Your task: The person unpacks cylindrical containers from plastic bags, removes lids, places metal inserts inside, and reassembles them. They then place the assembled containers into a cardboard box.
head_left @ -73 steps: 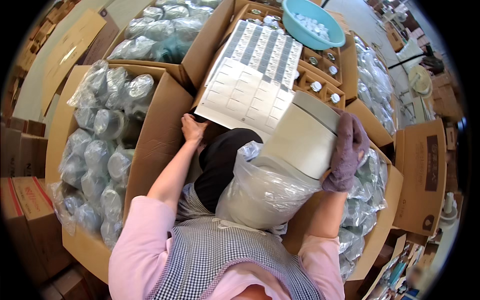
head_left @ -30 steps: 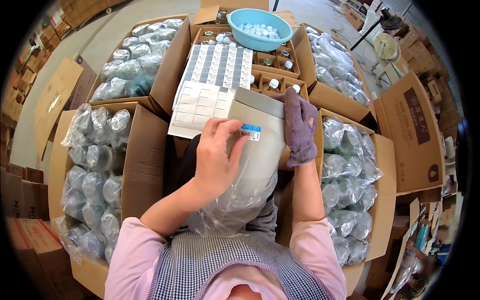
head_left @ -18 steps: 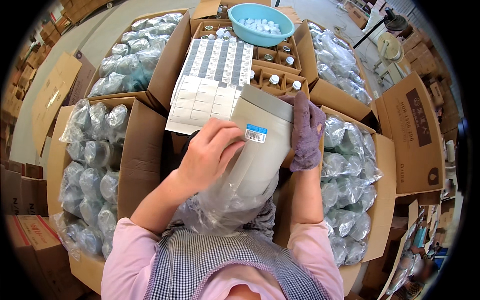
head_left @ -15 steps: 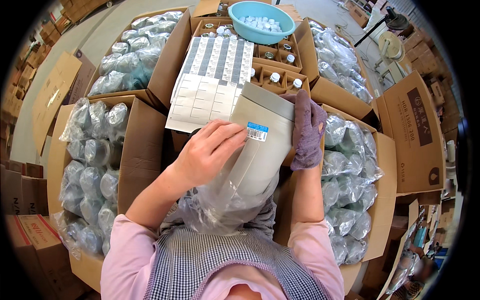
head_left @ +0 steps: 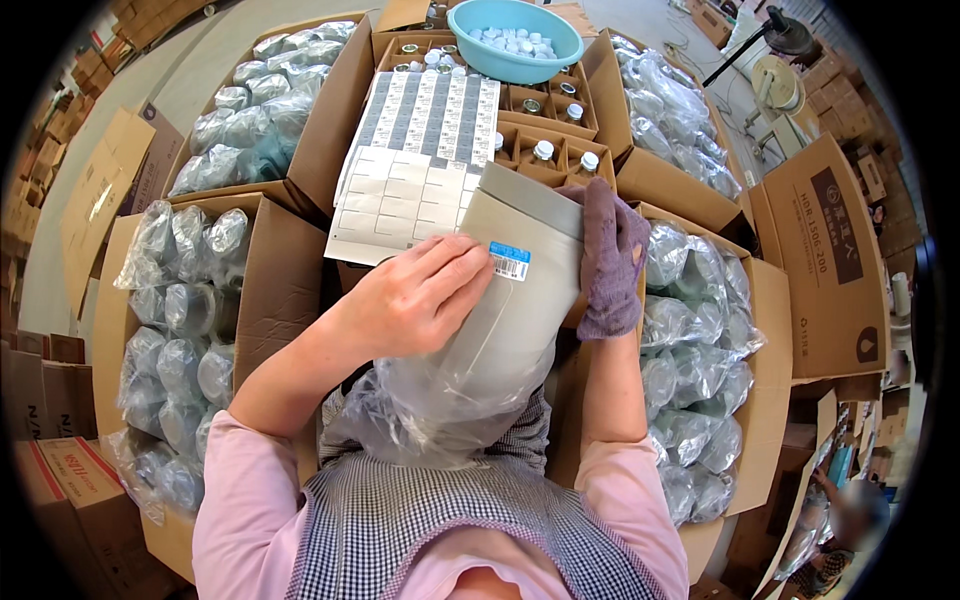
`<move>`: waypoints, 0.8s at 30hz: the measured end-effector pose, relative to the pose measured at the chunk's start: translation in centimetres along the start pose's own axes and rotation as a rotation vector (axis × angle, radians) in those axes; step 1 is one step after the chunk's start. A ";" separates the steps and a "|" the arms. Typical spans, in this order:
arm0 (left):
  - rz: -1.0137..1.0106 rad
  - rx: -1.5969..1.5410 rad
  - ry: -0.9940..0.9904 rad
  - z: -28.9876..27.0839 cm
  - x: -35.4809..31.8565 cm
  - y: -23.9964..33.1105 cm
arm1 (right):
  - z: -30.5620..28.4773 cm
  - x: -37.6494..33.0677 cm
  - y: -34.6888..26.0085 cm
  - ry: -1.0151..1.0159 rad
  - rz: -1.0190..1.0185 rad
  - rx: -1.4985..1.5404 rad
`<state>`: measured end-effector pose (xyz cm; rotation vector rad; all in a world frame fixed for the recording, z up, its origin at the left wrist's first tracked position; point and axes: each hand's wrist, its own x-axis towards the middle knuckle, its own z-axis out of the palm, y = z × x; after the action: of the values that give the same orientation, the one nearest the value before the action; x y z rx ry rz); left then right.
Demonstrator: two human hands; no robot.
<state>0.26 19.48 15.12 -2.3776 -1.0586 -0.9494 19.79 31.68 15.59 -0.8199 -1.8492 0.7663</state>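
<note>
Between my hands a large grey-beige jar (head_left: 515, 330) stands tilted over my lap, with a clear plastic bag (head_left: 420, 415) bunched round its lower part. On its side is a small blue-and-white barcode label (head_left: 509, 262). My bare left hand (head_left: 425, 295) has its fingers bent and pressed together, the fingertips at the label's left edge. Wearing a purple knit glove, my right hand (head_left: 612, 260) grips the jar's right side near its wide rim; the fingers behind it are hidden. Beyond the jar lie sheets of labels (head_left: 430, 120), partly peeled to bare white backing.
Open cartons of plastic-wrapped glassware stand on both sides, such as the left carton (head_left: 275, 290) and the right carton (head_left: 765, 390). A blue basin (head_left: 515, 70) of white caps rests on a divided box (head_left: 590, 115) of bottles. A blurred person (head_left: 855, 515) is at the lower right.
The surroundings have shifted slightly left and up in view. My left fingertips stay at the label's edge, with the wrist slightly lower; my right hand keeps its grip on the jar.
</note>
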 end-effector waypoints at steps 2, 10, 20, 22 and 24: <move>0.000 0.022 0.013 0.1 0.1 0.1 | 0.0 -0.1 -0.3 -0.010 0.034 0.025; -0.307 -0.180 -0.004 0.0 2.1 1.5 | 0.3 0.0 -0.8 0.030 0.065 0.059; -0.462 -0.133 0.009 1.5 3.2 2.3 | 0.6 0.0 -0.5 0.065 0.074 0.077; -0.472 -0.100 0.037 1.5 3.3 2.8 | 0.5 0.0 -0.5 0.053 0.059 0.061; -0.462 0.048 -0.012 1.8 3.4 3.8 | 0.5 0.1 -0.3 0.042 0.007 0.038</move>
<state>5.59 19.76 15.97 -2.1399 -1.6588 -1.0401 19.24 31.48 15.68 -0.8128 -1.7897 0.7808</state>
